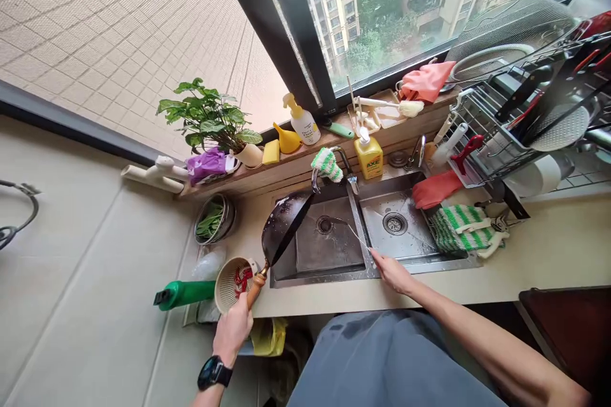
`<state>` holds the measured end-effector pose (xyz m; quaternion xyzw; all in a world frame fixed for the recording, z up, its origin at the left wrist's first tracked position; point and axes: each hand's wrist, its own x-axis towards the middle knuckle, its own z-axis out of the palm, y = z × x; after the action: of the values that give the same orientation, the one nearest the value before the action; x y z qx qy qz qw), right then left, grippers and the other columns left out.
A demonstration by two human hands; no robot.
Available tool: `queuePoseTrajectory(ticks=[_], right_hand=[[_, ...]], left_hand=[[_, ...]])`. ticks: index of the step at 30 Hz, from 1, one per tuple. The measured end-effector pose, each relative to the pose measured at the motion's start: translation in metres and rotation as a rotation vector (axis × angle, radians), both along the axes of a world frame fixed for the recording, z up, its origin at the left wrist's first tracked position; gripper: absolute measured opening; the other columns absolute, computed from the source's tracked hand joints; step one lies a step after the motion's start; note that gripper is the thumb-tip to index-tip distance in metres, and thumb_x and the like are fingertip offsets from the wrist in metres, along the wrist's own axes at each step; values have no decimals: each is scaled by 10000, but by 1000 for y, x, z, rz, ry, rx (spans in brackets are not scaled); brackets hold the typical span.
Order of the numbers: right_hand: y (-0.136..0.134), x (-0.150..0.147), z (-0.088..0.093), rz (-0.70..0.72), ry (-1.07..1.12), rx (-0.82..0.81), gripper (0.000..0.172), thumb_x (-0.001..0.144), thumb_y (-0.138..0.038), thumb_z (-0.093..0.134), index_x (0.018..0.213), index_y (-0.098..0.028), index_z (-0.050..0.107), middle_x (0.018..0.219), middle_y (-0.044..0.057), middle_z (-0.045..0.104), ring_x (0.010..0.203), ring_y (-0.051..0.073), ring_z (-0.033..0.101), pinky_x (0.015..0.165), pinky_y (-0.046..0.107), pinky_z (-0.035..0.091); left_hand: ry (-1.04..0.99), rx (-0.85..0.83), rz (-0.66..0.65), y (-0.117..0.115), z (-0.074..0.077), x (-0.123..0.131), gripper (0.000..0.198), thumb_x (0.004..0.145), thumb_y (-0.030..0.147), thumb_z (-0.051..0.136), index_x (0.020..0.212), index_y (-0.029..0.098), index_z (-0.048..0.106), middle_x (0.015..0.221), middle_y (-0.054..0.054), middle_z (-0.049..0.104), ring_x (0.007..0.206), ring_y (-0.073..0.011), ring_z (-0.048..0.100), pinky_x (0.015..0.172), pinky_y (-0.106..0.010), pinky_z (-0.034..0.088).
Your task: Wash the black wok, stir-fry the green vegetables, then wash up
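Note:
My left hand (233, 324) is wrapped round the wooden handle of a dark wok (286, 219). The wok is tilted on its side over the left basin of the double sink (329, 273), with wet spots and pale flecks on its surface. Above its far rim is the faucet (351, 179), with a green-and-white striped cloth (327, 164) draped over it. My right hand (394, 272) is closed on the end of a thin metal utensil (358, 237) that points over the left basin; its far end is too thin to make out.
Left of the sink are a colander (224, 296) with red peppers, a bowl of green vegetables (210, 221) and a green bottle (188, 294). Yellow dish soap (369, 158) stands behind. A dish rack (506, 133) and striped cloth (461, 226) lie right.

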<state>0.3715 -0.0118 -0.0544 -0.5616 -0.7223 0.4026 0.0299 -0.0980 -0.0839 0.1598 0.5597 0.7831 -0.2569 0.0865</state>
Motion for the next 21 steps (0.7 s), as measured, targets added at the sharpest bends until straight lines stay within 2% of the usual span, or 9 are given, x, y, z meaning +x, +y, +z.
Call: queuePoseTrajectory(ticks=[4,6,9,12,14,16,19,21], right_hand=[[8,7,9,29,-22,-21,652,992,-140,378,1636,-210,453,1068,128,724,856,213,684,773,277,424],[9,12,14,19,19,27,605,1037,-197,346,1632,-186,457,1084,141,730,899,229,694,808,292,446],[8,22,20,-22,98,60,590,1056,-234,322,1626,-166,461,1121,154,748,976,254,702,874,324,479],[5,34,23,-44,164,44,583,1038,-246,357,1597,-163,498,1138,158,764,1013,270,710,905,349,504],[3,40,24,-43,212,51,579,1026,-272,371,1569,-151,529,1137,163,771,1018,283,717,917,370,518],[2,44,24,-53,277,52,573,1009,-302,387,1531,-145,566,1131,161,779,1019,293,726,936,396,531],[1,45,28,-151,349,2,541,952,-344,482,1432,-151,641,1111,152,791,1029,299,737,955,419,548],[2,46,33,-261,380,-67,531,888,-380,583,1359,-153,675,1064,140,792,978,291,740,866,389,580]], left_hand=[[-144,87,108,-12,-11,21,287,953,196,489,1221,202,592,919,-85,744,848,-276,763,673,-276,446],[-289,154,179,-19,-18,37,167,925,210,516,1060,211,614,824,-52,714,803,-252,737,683,-266,455],[-539,252,323,-33,-36,65,37,863,257,577,874,225,562,698,-9,644,675,-217,674,631,-266,457],[-777,266,572,-52,-60,94,186,848,361,613,832,262,457,541,69,497,453,-171,540,482,-250,381],[-866,248,687,-66,-74,110,224,860,391,613,844,276,422,494,102,429,375,-154,469,431,-239,329],[-843,255,679,-77,-83,122,183,874,334,608,849,267,439,517,87,469,398,-154,503,449,-236,346],[-623,263,505,-82,-86,128,60,883,182,581,875,221,536,694,-12,647,626,-190,675,591,-252,449],[-448,191,388,-76,-83,123,118,895,123,562,984,181,612,851,-86,729,806,-235,741,697,-281,496]])
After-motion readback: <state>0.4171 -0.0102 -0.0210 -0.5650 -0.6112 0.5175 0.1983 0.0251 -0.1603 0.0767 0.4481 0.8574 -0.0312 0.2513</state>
